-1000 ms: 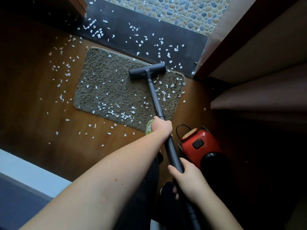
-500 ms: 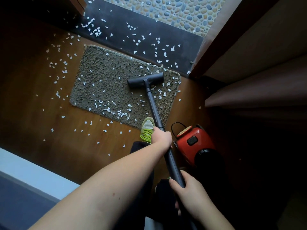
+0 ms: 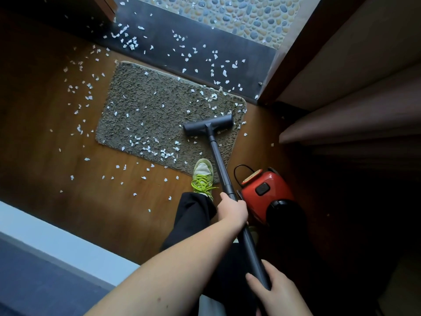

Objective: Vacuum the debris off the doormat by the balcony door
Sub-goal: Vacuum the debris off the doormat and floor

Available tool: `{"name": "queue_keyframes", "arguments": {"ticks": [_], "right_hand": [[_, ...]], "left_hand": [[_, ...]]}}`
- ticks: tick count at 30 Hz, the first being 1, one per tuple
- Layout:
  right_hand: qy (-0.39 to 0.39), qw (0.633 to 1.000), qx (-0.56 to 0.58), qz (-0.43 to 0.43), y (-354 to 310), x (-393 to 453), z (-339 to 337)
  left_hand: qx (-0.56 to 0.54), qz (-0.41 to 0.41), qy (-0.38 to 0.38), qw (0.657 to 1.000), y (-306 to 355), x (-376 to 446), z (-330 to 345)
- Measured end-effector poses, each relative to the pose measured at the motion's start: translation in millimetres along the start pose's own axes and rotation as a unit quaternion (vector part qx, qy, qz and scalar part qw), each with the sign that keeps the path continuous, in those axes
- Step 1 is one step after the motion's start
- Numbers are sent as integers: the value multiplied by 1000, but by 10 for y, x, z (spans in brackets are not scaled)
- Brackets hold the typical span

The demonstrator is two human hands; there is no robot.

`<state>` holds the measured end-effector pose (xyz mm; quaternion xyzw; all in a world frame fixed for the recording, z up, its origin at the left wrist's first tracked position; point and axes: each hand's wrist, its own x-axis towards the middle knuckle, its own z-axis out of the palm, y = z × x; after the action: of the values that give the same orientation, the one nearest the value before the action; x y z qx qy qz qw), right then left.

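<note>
We pulled the vacuum head [image 3: 208, 125] back toward us on the doormat [image 3: 145, 115]; our left hand [image 3: 234, 209] and right hand [image 3: 276, 293] both grip the tube [image 3: 222, 169].

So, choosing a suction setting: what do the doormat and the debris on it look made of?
The doormat looks like grey-brown shaggy textile: looped, nubbly pile with a bound edge. The debris looks like torn white paper: thin, flat, irregular scraps, though thin plastic can't be excluded.
</note>
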<state>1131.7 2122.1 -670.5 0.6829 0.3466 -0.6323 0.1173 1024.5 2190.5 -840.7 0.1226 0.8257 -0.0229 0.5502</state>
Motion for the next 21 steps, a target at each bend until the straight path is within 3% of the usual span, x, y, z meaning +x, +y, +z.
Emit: {"name": "queue_keyframes", "arguments": {"ticks": [9, 21], "right_hand": [[-34, 998, 36, -28, -297, 216, -55], [-20, 994, 89, -55, -1012, 619, -81]], "left_hand": [[-21, 26, 32, 999, 402, 158, -305], [10, 70, 47, 996, 1186, 579, -645]]}}
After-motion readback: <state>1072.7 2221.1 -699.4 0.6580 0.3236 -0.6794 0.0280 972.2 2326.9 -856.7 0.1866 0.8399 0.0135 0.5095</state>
